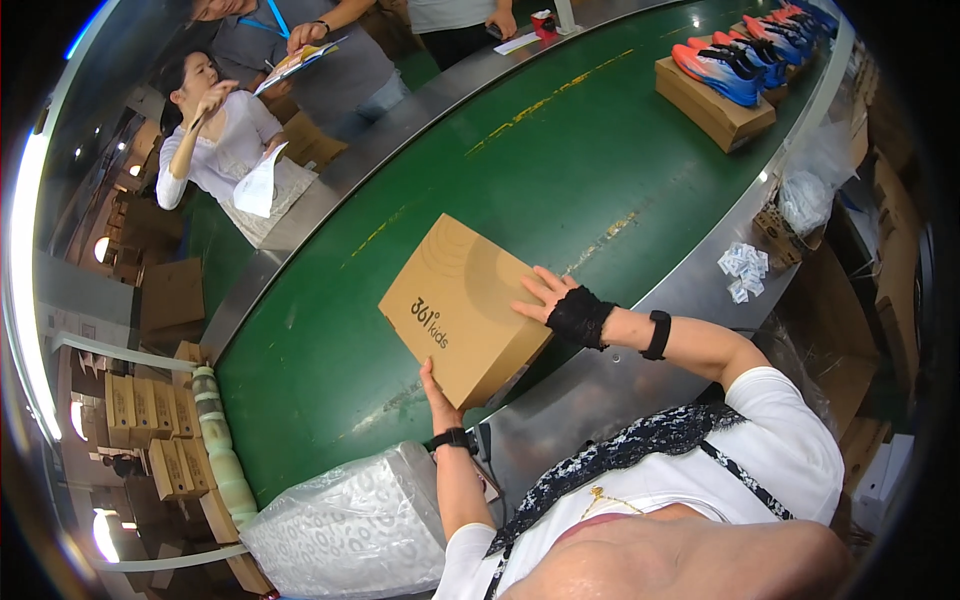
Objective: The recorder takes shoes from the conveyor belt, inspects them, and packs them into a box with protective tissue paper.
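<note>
A brown cardboard shoebox (pixel 465 290) with dark print on its lid sits tilted between my two hands, over the near side of the green conveyor belt (pixel 310 370). My left hand (pixel 439 398) grips its near left edge, thumb up along the lid and the other fingers hidden beneath. On the right edge lies my right hand (pixel 560 302), in a black fingerless wrap, its fingers spread over the lid and its thumb hard to see. The lid looks closed, so nothing inside shows.
Orange and blue sneakers (pixel 735 68) stand on shoeboxes at the belt's far right. Small white packets (pixel 743 270) lie on the metal edge. A plastic-wrapped grey patterned bundle (pixel 350 520) is near left. Across the belt, people (pixel 225 145) hold papers. Boxes (pixel 150 410) are stacked at left.
</note>
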Demonstrator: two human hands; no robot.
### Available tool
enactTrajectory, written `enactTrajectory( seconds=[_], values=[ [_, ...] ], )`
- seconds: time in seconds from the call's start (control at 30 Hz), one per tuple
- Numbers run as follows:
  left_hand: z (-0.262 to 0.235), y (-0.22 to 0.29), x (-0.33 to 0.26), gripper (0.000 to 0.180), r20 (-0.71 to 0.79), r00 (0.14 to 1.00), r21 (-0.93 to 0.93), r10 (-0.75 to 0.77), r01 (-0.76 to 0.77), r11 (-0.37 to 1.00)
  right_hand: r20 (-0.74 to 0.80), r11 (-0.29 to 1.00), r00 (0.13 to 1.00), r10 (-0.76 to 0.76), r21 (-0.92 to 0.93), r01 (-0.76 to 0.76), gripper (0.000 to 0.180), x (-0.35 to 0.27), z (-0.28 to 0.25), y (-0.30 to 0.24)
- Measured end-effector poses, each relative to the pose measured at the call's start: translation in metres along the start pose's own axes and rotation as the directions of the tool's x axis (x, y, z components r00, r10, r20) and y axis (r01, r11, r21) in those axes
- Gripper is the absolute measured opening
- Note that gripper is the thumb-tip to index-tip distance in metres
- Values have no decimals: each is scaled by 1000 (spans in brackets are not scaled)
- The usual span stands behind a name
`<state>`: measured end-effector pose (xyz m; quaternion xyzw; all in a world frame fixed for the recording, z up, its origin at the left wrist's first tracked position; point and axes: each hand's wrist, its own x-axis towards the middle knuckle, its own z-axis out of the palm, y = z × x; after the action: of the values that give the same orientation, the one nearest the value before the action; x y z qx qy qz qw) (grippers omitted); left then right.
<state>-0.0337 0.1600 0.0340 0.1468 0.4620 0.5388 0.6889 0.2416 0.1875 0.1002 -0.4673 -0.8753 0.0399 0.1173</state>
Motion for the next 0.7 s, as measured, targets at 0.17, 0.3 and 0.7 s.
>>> enactTrajectory(
  seconds=[0.17,0.3,0.7],
  values=[
    [9,27,-77,55,-102,975,-6,196,-198,980,-300,955,953,36,292,55,62,-2,-38,-13],
    [-85,46,-145,46,-216,755,443,619,-489,751,-134,947,963,234,254,-195,61,-43,0,34],
    [-347,33,-354,67,-473,559,-597,681,-772,219,-15,453,453,891,-31,-891,50,-186,66,152]
  ],
)
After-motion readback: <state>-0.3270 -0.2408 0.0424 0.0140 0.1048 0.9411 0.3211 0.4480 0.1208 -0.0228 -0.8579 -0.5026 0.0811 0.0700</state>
